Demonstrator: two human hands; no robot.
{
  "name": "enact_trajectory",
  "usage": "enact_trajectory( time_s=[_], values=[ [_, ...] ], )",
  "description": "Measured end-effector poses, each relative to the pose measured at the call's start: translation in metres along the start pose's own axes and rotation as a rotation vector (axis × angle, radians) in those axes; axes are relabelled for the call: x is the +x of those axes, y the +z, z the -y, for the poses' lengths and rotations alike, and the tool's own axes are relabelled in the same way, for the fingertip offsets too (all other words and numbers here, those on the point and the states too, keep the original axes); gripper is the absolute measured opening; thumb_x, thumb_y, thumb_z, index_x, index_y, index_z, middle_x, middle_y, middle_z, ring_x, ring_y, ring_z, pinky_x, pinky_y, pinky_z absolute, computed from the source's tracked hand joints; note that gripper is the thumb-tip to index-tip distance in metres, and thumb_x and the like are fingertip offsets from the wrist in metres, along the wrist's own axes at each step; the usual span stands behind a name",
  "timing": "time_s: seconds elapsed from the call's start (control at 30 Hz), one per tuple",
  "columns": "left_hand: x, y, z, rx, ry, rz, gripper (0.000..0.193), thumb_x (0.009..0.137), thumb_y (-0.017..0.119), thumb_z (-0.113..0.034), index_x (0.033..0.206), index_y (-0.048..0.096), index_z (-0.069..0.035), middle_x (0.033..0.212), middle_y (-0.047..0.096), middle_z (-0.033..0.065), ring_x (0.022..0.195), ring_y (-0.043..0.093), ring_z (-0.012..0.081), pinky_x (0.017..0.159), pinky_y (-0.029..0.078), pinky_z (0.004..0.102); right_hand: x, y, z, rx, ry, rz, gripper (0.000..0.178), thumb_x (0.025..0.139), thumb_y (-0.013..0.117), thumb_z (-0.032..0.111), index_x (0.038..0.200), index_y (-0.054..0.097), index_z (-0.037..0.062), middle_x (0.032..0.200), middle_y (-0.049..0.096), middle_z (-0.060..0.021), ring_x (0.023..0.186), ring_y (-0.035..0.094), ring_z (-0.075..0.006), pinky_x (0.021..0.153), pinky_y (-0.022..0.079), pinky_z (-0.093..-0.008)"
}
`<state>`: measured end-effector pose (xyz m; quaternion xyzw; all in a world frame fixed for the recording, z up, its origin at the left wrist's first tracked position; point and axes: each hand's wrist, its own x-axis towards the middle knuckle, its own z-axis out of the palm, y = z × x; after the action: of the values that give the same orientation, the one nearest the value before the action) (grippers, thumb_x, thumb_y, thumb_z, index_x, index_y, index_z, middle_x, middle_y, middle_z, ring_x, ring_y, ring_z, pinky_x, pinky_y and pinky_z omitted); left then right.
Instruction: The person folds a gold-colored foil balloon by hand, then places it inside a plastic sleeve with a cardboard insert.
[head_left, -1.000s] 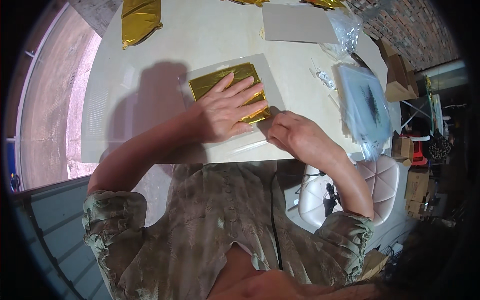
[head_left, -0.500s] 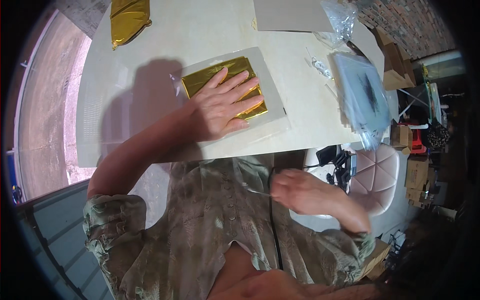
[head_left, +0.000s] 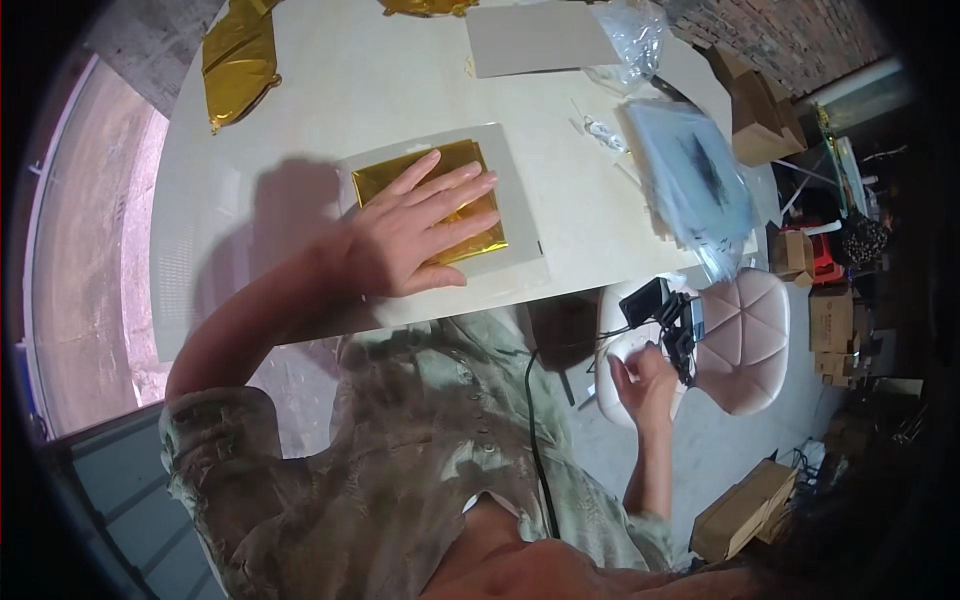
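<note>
My left hand (head_left: 425,225) lies flat with fingers spread, pressing on a folded gold foil sheet (head_left: 491,238). The foil sits in a clear plastic bag (head_left: 515,190) near the front edge of the table. My right hand (head_left: 648,382) is off the table, low on the right, above the pale chair. Its fingers are partly curled, the thumb stands apart from them, and I see nothing held. Just beyond that hand are black cables with a small dark device (head_left: 645,303).
More gold foil (head_left: 240,75) lies at the table's far left. At the back is a grey-brown board (head_left: 540,40) beside crumpled clear plastic (head_left: 630,35). A stack of clear bags (head_left: 695,175) sits on the right. A quilted chair (head_left: 745,340) and cardboard boxes (head_left: 745,510) stand beyond the edge.
My right hand has swung right, from in front of my body toward the chair; the thin clear strip trailing from it no longer shows. My left hand stays on the foil, while the view has shifted.
</note>
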<state>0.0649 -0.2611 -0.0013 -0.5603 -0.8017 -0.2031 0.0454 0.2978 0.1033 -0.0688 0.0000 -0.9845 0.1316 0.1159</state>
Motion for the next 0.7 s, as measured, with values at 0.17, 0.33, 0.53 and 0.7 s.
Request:
enact_trajectory(
  time_s=[0.17, 0.33, 0.53, 0.7],
  values=[
    [-0.042, -0.019, -0.028, 0.095, -0.025, -0.184, 0.059, 0.084, 0.074, -0.042, 0.128, 0.062, -0.004, 0.142, 0.055, 0.0144, 0.133, 0.051, 0.033, 0.116, 0.034, 0.0535, 0.129, -0.011, 0.062, 0.066, -0.666, 0.063, 0.084, 0.074, 0.083, 0.043, 0.142, 0.051, 0.0068, 0.145, 0.055, -0.0112, 0.137, 0.048, -0.0349, 0.115, 0.038, -0.0495],
    [-0.108, 0.022, -0.074, 0.28, -0.295, -0.165, 0.043, 0.085, 0.074, -0.032, 0.119, 0.067, -0.006, 0.13, 0.062, 0.0118, 0.12, 0.058, 0.0309, 0.107, 0.042, 0.0516, 0.163, 0.011, 0.064, 0.119, -0.862, 0.152, 0.087, 0.075, 0.081, 0.042, 0.147, 0.044, 0.0113, 0.145, 0.056, -0.0064, 0.138, 0.048, -0.031, 0.116, 0.036, -0.0489],
    [-0.114, 0.049, -0.087, 0.308, -0.395, -0.389, 0.027, 0.078, 0.077, -0.011, 0.104, 0.072, -0.011, 0.116, 0.07, 0.005, 0.108, 0.066, 0.0249, 0.105, 0.043, 0.0467, 0.151, 0.022, 0.055, 0.155, -0.934, -0.082, 0.051, 0.076, 0.083, 0.033, 0.12, 0.068, 0.0139, 0.126, 0.069, -0.0014, 0.119, 0.063, -0.025, 0.104, 0.048, -0.0422],
    [-0.104, 0.04, -0.088, 0.099, -0.503, -0.496, 0.021, 0.075, 0.081, -0.01, 0.094, 0.073, -0.012, 0.106, 0.072, 0.0018, 0.095, 0.065, 0.0236, 0.087, 0.048, 0.0405, 0.157, 0.016, 0.062, 0.393, -0.777, 0.029, 0.02, 0.081, 0.081, 0.024, 0.096, 0.075, 0.0123, 0.112, 0.072, -0.0018, 0.1, 0.064, -0.0238, 0.086, 0.05, -0.0381]
  ],
)
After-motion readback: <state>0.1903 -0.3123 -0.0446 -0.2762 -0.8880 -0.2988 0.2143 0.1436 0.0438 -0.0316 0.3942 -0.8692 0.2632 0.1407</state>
